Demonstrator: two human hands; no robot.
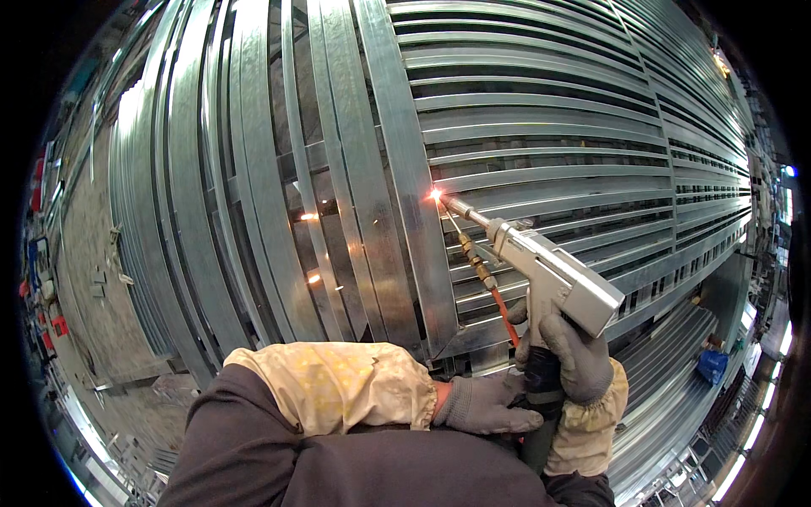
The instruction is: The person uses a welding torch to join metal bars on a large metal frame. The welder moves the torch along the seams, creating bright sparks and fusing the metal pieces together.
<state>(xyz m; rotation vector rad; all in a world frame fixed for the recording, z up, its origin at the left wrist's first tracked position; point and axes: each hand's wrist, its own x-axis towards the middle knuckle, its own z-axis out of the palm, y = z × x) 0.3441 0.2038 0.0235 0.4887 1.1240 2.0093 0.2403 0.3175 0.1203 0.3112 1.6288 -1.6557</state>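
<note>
In my right hand [581, 362], grey-gloved and closed around the grip, is a silver handheld welding gun [557, 275]. Its nozzle points up and left, and a bright glowing spot [436, 194] burns at the tip. That spot sits on the right edge of a wide metal bar [405, 139], where a thinner crossbar meets it. A thin wire guide with brass fittings [475, 260] and an orange hose [504, 317] runs beside the nozzle. My left hand [486, 404], also gloved, holds the gun's dark lower handle and cable [543, 384]; some of its fingers are hidden.
Many parallel crossbars [541, 131] form a slatted metal panel to the right. Long metal tubes [253, 160] lie side by side on the left, with sparks glowing among them. More metal profiles [667, 363] and a blue bag [712, 366] are at the lower right. Concrete floor [89, 253] shows far left.
</note>
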